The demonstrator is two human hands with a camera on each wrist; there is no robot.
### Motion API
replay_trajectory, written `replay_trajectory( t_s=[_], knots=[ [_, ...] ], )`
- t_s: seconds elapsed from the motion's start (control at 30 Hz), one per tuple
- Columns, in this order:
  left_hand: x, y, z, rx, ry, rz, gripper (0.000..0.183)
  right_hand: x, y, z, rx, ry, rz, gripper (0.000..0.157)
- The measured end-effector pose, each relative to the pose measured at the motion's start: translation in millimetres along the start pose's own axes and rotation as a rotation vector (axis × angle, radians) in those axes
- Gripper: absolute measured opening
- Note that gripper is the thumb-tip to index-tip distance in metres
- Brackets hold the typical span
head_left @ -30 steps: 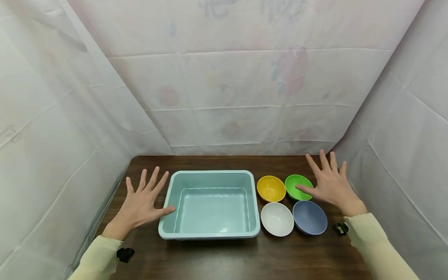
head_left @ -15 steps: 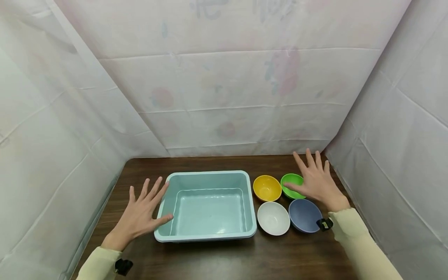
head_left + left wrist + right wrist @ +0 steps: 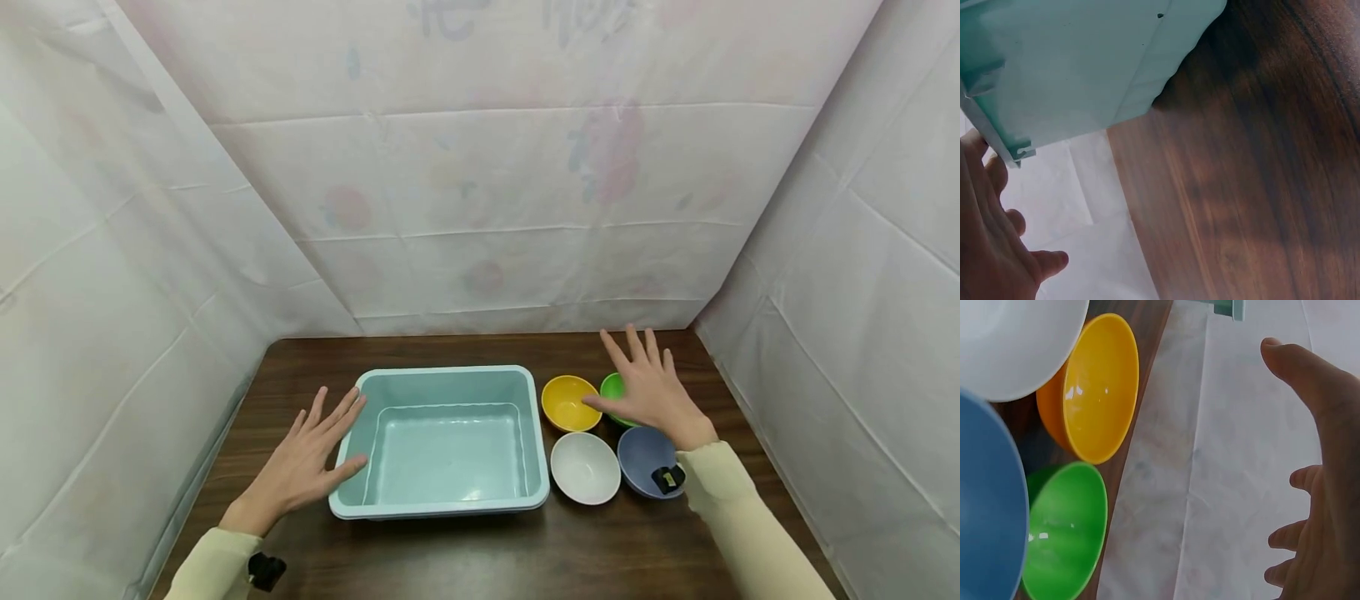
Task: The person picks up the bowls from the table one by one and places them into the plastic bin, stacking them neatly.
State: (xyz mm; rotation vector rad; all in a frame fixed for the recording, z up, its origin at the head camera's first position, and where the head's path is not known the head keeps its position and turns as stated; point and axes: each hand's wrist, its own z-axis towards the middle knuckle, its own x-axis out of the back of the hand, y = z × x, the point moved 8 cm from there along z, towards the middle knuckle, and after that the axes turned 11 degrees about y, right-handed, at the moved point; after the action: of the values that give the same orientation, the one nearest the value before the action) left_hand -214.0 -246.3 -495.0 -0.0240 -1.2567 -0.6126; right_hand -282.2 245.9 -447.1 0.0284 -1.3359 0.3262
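Pale turquoise, the tub [image 3: 453, 458] sits on the dark bench [image 3: 450, 560], the spread, unclasped left hand [image 3: 303, 458] by its left rim, while the right hand [image 3: 648, 396], splayed and free, partly hides the green bowl [image 3: 612, 385], clustered with the yellow bowl [image 3: 564, 406], white bowl [image 3: 585, 468] and blue bowl [image 3: 641, 454] right of the tub.

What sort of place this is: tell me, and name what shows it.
Probably a small screened-off tabletop workspace, though the room beyond is hidden. Pale sheeting walls off the far edge and both sides of a dark wood-grain table, where a light-blue basin stands beside four bowls.
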Motion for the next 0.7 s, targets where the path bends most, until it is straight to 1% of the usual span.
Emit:
replay_trajectory(
  t_s=[0.2,0.43,0.7],
  knots=[
    [-0.3,-0.4,-0.6,0.008,0.011,-0.043,0.082,-10.8,-10,3,-0.001,-0.024,0.020,0.113],
    [-0.1,-1.0,0.0,0.014,0.016,-0.067,0.080,-29.5,-18,6,-0.004,-0.056,0.085,0.112],
    [-1.2,-0.5,-0.3,0.010,0.032,-0.079,0.080,-47.8,-25,9,0.016,-0.080,0.090,0.110]
  ],
)
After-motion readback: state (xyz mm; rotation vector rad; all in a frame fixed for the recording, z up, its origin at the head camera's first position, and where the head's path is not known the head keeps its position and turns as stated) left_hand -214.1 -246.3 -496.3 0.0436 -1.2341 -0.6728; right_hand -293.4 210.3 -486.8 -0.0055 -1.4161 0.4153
